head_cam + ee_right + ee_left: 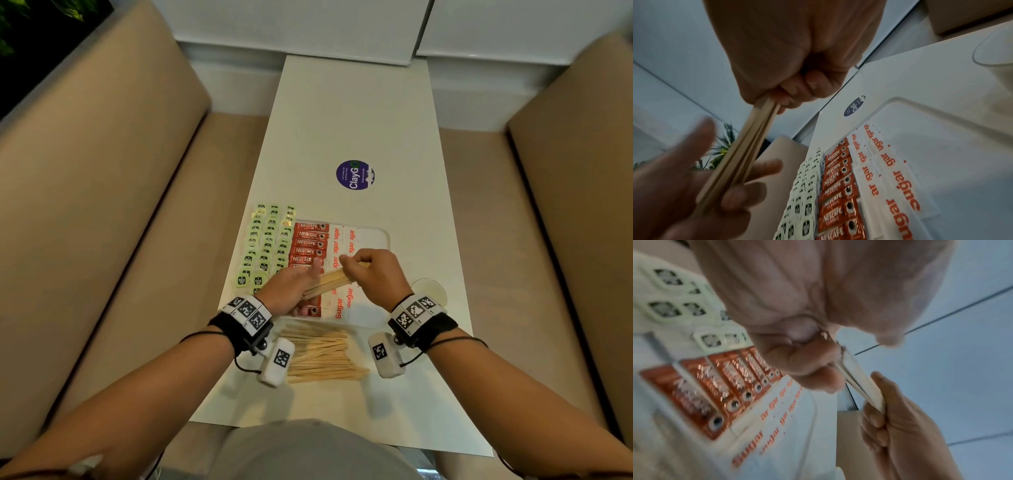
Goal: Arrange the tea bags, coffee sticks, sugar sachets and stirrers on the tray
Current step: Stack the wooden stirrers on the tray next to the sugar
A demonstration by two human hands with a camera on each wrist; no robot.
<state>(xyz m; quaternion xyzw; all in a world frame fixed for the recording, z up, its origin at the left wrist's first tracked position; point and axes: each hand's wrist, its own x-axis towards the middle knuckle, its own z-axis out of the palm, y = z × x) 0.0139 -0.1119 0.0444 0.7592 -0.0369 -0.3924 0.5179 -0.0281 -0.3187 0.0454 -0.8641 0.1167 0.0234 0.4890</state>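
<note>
Two hands (291,289) (371,274) — one stirrer bundle (330,282).

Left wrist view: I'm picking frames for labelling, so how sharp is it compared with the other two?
Left wrist view: smeared by motion blur; coffee sticks lettering unreadable, left hand washed out. Right wrist view: dim, coffee lettering legible, left hand soft. Head view: sharpest, edges bowed by the wide lens; the bundle of stirrers shows clearly.
</note>
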